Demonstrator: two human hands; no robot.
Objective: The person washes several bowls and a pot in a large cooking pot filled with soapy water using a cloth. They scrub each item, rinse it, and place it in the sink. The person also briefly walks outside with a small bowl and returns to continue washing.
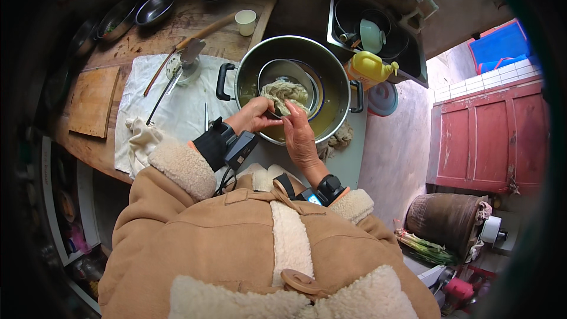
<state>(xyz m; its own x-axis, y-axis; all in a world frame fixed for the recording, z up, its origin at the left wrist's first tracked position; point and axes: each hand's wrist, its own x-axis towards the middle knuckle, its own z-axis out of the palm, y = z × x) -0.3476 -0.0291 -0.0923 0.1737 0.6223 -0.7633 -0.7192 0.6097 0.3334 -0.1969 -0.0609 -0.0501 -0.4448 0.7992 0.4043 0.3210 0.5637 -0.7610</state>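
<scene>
A large metal pot (343,117) with black handles stands before me, holding cloudy yellowish water. Nested inside are a metal bowl (271,71) and a blue-rimmed basin (322,93). A wet, crumpled pale cloth (288,91) lies bunched in the metal bowl. At the cloth's near edge, the thumb and fingers of my right hand (300,135) grip it. My left hand (252,116) reaches over the pot's near-left rim, fingers curled against the cloth and bowl edge. What its fingertips hold is hidden. Both hands look wet and almost meet.
Left of the pot, a white cloth (146,75) bears a cleaver (192,51) and a glass bowl (195,75). A paper cup (246,22) stands behind. To the right are a yellow jug (368,68), a sink (331,17) with dishes, and a crumpled rag (341,136).
</scene>
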